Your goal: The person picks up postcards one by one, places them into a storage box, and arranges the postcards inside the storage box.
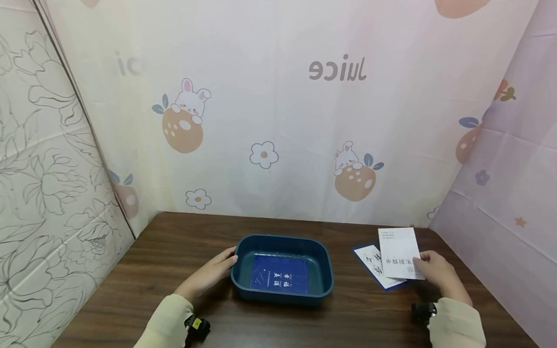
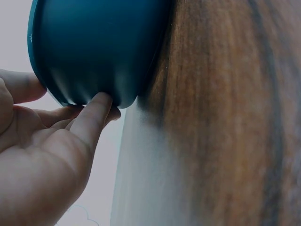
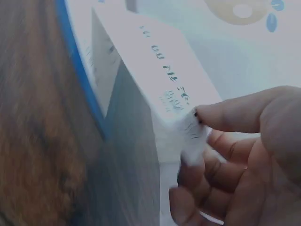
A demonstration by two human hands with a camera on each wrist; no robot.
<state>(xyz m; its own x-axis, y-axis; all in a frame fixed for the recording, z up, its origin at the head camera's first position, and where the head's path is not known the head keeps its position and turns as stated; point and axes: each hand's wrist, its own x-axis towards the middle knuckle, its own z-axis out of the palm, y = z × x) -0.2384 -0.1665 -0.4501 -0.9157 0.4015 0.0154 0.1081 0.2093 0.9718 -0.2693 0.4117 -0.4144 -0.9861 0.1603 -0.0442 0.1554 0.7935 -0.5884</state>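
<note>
My left hand (image 1: 211, 274) is at the left side of a dark teal plastic basin (image 1: 283, 298). In the left wrist view the thumb is at the rim and the fingertips (image 2: 99, 101) rest against the outer wall. A dark blue card (image 1: 278, 274) with white characters lies flat in the basin. On the right, my right hand (image 1: 437, 273) pinches a white card (image 1: 398, 251) by its near right corner, between thumb and fingers. This card, printed with dark characters, tilts up over a blue-bordered card (image 1: 372, 261) on the table, partly covering it.
Everything stands on a dark wood-grain table (image 1: 174, 251). Behind it hangs a pale curtain (image 1: 270, 121) with rabbits, strawberries and flowers. A floral-outline cloth (image 1: 48, 169) hangs on the left, another pale cloth (image 1: 505, 193) on the right.
</note>
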